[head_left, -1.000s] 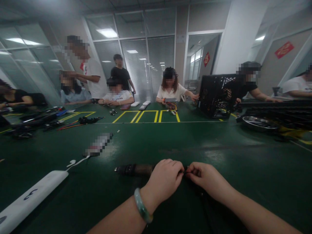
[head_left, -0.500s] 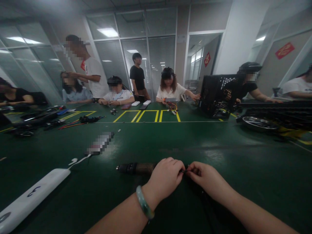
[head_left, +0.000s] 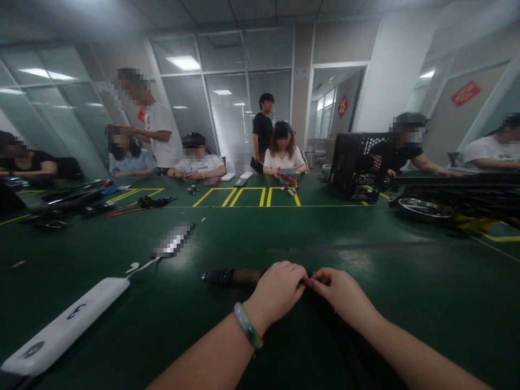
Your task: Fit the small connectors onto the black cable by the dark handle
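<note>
A dark electric screwdriver (head_left: 244,278) with a brown band lies on the green table, its metal tip pointing left. My left hand (head_left: 281,287), with a bracelet on the wrist, is closed over the screwdriver's right part and hides that end. Just right of it, my right hand (head_left: 337,290) is closed in a pinch, its fingertips meeting those of my left hand. What the right fingertips pinch is small, dark and mostly hidden. Below the right hand runs a dim dark shape, perhaps a cord.
A white power bank (head_left: 69,325) marked 3, cabled to a phone (head_left: 175,240), lies at left. Dark parts and wires (head_left: 142,203) lie at far left. A black computer case (head_left: 351,165) and a wheel-like part (head_left: 424,207) stand at right. Several people sit across the table.
The view has shifted slightly. Both hands stay together at the screwdriver's right end, in nearly the same pose. The standing person in black has moved right, behind a seated person.
</note>
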`<state>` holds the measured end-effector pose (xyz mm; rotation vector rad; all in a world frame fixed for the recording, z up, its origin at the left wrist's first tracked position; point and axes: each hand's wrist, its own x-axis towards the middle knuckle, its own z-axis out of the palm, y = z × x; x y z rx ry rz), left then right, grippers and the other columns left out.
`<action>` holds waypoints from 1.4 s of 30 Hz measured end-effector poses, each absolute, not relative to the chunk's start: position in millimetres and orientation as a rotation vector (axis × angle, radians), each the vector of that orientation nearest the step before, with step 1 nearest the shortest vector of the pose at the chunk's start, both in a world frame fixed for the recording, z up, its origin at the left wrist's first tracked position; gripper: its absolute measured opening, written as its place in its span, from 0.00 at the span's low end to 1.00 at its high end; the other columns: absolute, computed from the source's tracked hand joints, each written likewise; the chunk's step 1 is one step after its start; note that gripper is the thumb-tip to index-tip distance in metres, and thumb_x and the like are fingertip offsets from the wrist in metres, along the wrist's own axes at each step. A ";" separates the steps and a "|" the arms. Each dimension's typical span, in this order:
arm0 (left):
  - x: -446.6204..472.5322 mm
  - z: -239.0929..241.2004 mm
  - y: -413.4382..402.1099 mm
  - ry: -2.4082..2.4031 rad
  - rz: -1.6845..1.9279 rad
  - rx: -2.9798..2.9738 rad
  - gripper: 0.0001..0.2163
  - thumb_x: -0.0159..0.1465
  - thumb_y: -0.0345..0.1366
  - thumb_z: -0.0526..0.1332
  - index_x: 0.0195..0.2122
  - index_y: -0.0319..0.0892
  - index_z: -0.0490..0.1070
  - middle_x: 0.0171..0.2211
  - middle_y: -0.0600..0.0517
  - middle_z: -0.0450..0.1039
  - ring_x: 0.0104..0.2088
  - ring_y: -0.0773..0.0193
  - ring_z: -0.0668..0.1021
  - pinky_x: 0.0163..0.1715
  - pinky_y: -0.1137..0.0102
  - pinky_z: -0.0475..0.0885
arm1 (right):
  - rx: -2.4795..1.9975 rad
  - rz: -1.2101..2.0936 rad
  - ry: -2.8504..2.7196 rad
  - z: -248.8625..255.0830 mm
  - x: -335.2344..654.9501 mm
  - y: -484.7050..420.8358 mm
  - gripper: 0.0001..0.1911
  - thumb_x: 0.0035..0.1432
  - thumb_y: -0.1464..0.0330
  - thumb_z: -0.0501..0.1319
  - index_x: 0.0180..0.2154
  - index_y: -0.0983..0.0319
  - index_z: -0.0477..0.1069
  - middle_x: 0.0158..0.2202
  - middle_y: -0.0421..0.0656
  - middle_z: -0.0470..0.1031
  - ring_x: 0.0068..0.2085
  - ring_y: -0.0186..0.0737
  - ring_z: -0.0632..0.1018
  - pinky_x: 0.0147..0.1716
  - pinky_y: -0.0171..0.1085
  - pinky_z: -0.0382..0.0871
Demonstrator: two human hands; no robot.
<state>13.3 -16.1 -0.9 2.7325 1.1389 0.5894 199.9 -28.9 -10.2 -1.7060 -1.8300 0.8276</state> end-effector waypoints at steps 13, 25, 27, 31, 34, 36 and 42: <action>15.4 -0.5 -20.0 1.229 0.555 2.760 0.03 0.64 0.33 0.58 0.38 0.41 0.69 0.36 0.51 0.72 0.40 0.61 0.73 0.42 0.65 0.67 | -1.747 0.736 -1.942 5.4 192.0 -32.2 0.13 0.57 0.59 0.59 0.32 0.60 0.77 0.29 0.42 0.79 0.28 0.39 0.77 0.22 0.32 0.60; 14.8 2.9 -19.6 1.177 0.564 2.831 0.03 0.65 0.36 0.59 0.37 0.44 0.69 0.35 0.53 0.72 0.38 0.61 0.73 0.40 0.67 0.66 | -1.585 0.893 -1.997 -3.6 207.1 -26.9 0.11 0.58 0.62 0.58 0.37 0.60 0.76 0.36 0.42 0.80 0.36 0.42 0.79 0.34 0.35 0.67; 15.2 4.0 -18.3 1.180 0.558 2.813 0.03 0.65 0.36 0.59 0.36 0.43 0.69 0.35 0.53 0.72 0.38 0.61 0.73 0.39 0.67 0.66 | -1.595 0.913 -2.001 -5.7 210.3 -25.6 0.11 0.58 0.61 0.58 0.37 0.60 0.76 0.35 0.42 0.80 0.36 0.42 0.79 0.34 0.35 0.67; 15.3 4.3 -15.8 1.177 0.580 2.766 0.03 0.64 0.34 0.59 0.34 0.42 0.69 0.34 0.52 0.73 0.37 0.61 0.73 0.39 0.67 0.66 | -1.588 0.936 -1.998 -8.7 212.4 -23.2 0.12 0.59 0.61 0.57 0.34 0.59 0.76 0.33 0.41 0.79 0.34 0.41 0.78 0.31 0.34 0.66; 15.5 3.3 -14.3 1.178 0.584 2.746 0.02 0.64 0.35 0.59 0.35 0.43 0.69 0.34 0.53 0.73 0.37 0.61 0.73 0.39 0.66 0.66 | -1.541 0.949 -2.004 -11.8 212.8 -21.2 0.10 0.60 0.62 0.57 0.33 0.59 0.75 0.32 0.40 0.79 0.34 0.40 0.78 0.32 0.33 0.66; 15.8 3.0 -13.6 1.185 0.572 2.741 0.02 0.64 0.35 0.59 0.36 0.43 0.69 0.35 0.53 0.73 0.38 0.61 0.74 0.40 0.66 0.66 | -1.541 0.951 -2.021 -13.9 213.6 -19.8 0.10 0.60 0.63 0.57 0.33 0.59 0.75 0.31 0.40 0.78 0.33 0.39 0.77 0.31 0.33 0.66; 15.5 4.0 -12.3 1.196 0.541 2.731 0.03 0.65 0.35 0.60 0.38 0.44 0.69 0.36 0.54 0.73 0.40 0.62 0.74 0.41 0.67 0.66 | -1.543 0.866 -2.075 -12.4 215.5 -18.6 0.08 0.59 0.63 0.58 0.32 0.57 0.75 0.31 0.39 0.77 0.32 0.38 0.76 0.31 0.32 0.65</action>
